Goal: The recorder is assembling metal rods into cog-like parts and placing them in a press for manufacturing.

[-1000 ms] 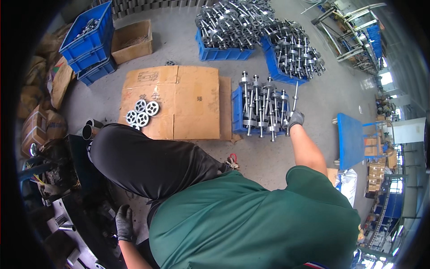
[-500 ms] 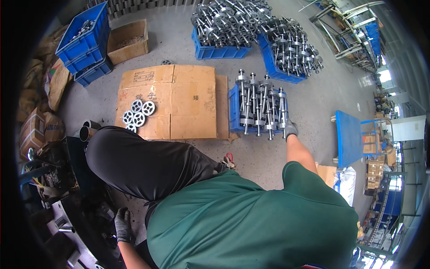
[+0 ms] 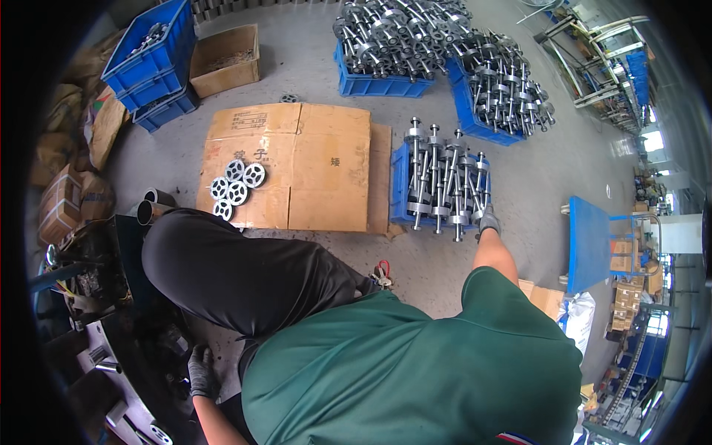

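Observation:
My right hand [image 3: 487,221], in a grey glove, reaches out to the near right corner of a blue crate [image 3: 400,185] stacked with metal shafts [image 3: 445,185]. Its fingers close on the near end of the rightmost shaft [image 3: 480,182], which lies on the pile. My left hand [image 3: 199,371], also gloved, rests low at my left side against dark machine parts [image 3: 111,326], fingers stretched downward and holding nothing. My green shirt and black trousers fill the lower middle of the view.
Flattened cardboard [image 3: 297,167] lies on the concrete floor with several small metal wheels [image 3: 236,185] on it. Two more blue crates of shafts [image 3: 386,37] [image 3: 504,81] stand further off. Blue bins [image 3: 144,59] and a cardboard box [image 3: 226,52] sit far left, a blue cart [image 3: 589,241] to the right. Red-handled pliers [image 3: 382,272] lie by my knee.
My right hand has brought the shaft down from an upright hold and laid it on the right side of the crate's pile. My left hand has stayed where it was.

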Demonstrator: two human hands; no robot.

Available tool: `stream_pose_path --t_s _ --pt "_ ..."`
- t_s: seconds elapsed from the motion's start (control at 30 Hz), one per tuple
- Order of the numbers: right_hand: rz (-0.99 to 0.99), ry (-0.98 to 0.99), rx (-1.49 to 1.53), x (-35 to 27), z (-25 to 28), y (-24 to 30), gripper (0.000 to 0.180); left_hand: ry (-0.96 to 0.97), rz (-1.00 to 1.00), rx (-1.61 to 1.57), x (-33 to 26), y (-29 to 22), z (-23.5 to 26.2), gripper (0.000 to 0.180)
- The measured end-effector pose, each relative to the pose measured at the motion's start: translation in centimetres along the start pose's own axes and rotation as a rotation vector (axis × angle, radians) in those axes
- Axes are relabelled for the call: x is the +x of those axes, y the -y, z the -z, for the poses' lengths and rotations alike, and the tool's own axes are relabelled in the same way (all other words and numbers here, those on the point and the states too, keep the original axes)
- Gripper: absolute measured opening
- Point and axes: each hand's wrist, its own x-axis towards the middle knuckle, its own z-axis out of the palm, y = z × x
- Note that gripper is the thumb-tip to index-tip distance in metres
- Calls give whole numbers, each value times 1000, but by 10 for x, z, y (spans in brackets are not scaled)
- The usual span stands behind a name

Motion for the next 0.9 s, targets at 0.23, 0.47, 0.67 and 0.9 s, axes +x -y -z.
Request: stream_pose_path --t_s 0.23,0.47,0.67,0.9 --pt "67 22 75 -28 12 -7 73 5 -45 148 2 18 12 26" --pt "230 -173 -107 -72 37 5 67 15 -103 244 22 26 8 26" --pt "122 -296 -87 -87 29 13 65 -26 -154 250 22 21 3 25" --pt "141 -368 -112 -84 24 8 64 15 5 175 18 -3 -4 20"
